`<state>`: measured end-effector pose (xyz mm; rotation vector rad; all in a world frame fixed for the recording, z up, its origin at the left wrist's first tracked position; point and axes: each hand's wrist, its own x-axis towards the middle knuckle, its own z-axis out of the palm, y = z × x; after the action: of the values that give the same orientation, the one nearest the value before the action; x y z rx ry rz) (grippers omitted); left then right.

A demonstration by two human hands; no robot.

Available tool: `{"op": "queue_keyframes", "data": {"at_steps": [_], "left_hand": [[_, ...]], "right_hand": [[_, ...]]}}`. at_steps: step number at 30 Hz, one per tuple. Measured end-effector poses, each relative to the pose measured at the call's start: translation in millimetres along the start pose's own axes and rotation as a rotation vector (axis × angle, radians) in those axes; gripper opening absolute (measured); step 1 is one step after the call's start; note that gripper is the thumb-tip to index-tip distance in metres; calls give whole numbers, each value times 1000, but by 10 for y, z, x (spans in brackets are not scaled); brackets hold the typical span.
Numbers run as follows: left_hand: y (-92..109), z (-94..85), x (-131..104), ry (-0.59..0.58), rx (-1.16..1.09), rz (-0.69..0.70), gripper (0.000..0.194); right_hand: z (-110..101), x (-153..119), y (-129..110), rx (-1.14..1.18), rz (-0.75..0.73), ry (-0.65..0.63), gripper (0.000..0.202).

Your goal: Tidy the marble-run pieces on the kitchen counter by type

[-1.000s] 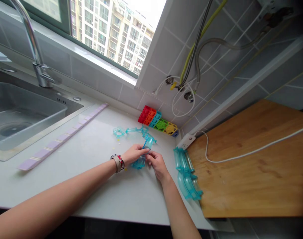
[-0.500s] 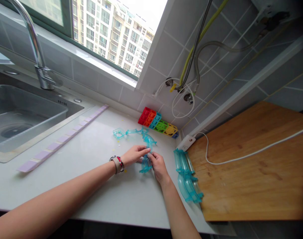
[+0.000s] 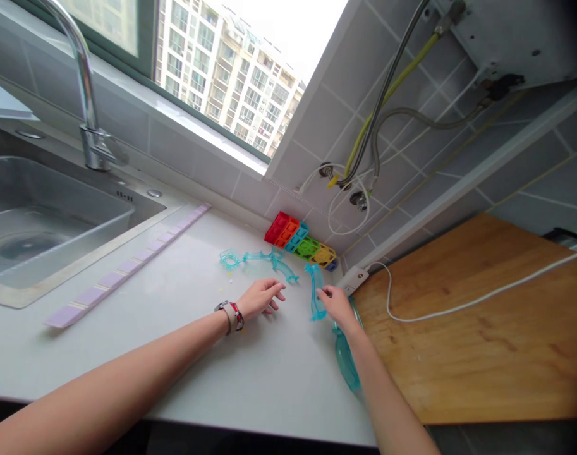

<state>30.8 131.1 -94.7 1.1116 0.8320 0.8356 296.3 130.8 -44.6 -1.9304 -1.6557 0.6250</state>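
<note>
My right hand (image 3: 338,306) pinches a translucent teal toy track piece (image 3: 315,292) by its right side, close to the cutting board. My left hand (image 3: 264,298) hovers over or rests on the white counter, its fingers loosely apart and holding nothing. Beyond it lie a curved teal track piece (image 3: 285,272), a forked-looking teal part (image 3: 258,256) and a small square teal frame (image 3: 230,259). More teal track pieces (image 3: 346,361) sit beside the board, partly hidden by my right arm.
Coloured hollow blocks (image 3: 300,239) stand in a row by the tiled wall. A lilac strip (image 3: 127,266) lies near the sink (image 3: 148,205) with its faucet (image 3: 93,148). A wooden board (image 3: 487,328), a white power strip (image 3: 355,280) and its cable (image 3: 440,319) are at right.
My right hand has moved right with a track piece, away from my left hand. My left hand has let go and now holds nothing. The view has shifted slightly.
</note>
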Motion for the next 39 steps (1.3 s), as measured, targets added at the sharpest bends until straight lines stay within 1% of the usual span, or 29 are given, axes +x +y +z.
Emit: {"op": "queue_keyframes", "data": {"at_steps": [2,5,7,9,11,14,20,26,32,35,39], "left_hand": [[7,-13,7,-1,-3,-8,49],[17,-37,23,11,-6,-29,47],[19,-50,31,13,-9,-43,46],[21,-60,33,9,-15,-52,46],[22,-66,29,2,-22,-54,44],[18,-68,27,-14,-32,-50,44],[-12,-49,58,-49,-45,-38,43],[4,-51,41,-68,-66,-36,45],[41,-57,-6,-55,-65,-49,44],[62,-56,-29,-46,-54,-53,43],[60,-53,-32,-39,-44,-56,43]], "right_hand": [[-234,136,48,-151,41,-16,23],[-487,302,101,-324,114,-35,31],[-588,371,130,-406,153,-41,34],[-632,401,158,-469,183,-44,34],[-621,396,189,-524,200,-49,35],[-534,339,246,-603,212,-47,34],[-367,193,310,-736,228,5,34],[-292,108,235,-853,202,-17,32],[-168,-11,165,-918,184,-30,30],[-132,-55,113,-914,161,-17,28],[-180,-78,-3,-878,81,47,20]]}}
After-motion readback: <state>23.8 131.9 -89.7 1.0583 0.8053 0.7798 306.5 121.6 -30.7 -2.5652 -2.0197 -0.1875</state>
